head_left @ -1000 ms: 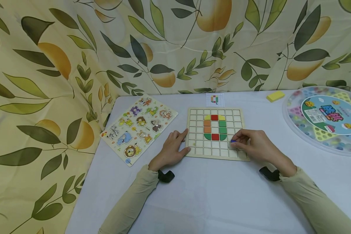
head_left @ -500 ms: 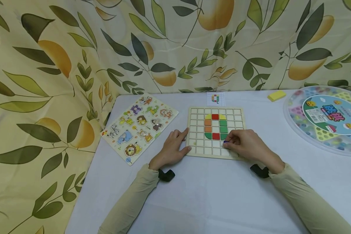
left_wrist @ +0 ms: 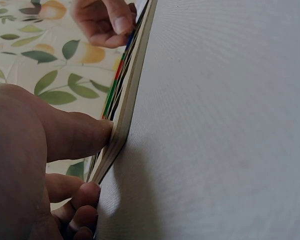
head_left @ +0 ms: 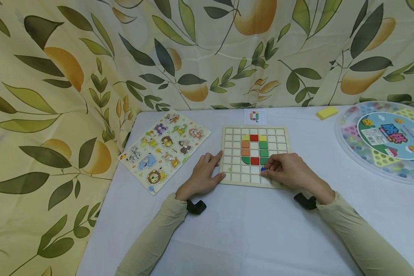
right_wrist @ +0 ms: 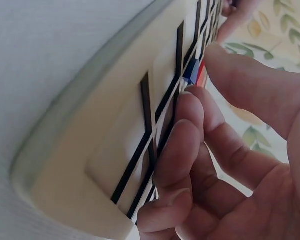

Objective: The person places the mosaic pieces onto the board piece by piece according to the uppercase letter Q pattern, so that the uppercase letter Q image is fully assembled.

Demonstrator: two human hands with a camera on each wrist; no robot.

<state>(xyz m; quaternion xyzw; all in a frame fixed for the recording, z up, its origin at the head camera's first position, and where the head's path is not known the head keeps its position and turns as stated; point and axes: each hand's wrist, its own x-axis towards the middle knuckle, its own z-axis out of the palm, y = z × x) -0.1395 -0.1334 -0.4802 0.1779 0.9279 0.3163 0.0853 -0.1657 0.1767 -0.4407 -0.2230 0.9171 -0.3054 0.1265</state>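
A square wooden grid board [head_left: 234, 177] lies on the white table, with red, yellow, orange and green tiles [head_left: 254, 161] forming a ring in its cells. My right hand [head_left: 289, 171] is over the lower right part of the board. Its thumb and index fingertips pinch a small blue tile [right_wrist: 191, 71] just below the ring's lower right corner; in the head view the fingers partly hide this tile. At the board's left edge, my left hand [head_left: 201, 175] touches the side with index finger and thumb. The left wrist view shows that thumb [left_wrist: 85, 137] against the board's rim.
Behind the board lies a small card [head_left: 255, 117] with a coloured ring pattern. An animal picture puzzle [head_left: 176, 151] is at the left. To the right are a yellow block [head_left: 327, 113] and a round clear box [head_left: 346, 153] of colourful pieces. A patterned cloth [head_left: 193, 57] hangs behind.
My right hand has moved left across the board with the blue tile, to just below the ring's lower right corner. More of the tile now shows. The left hand stays at the edge.
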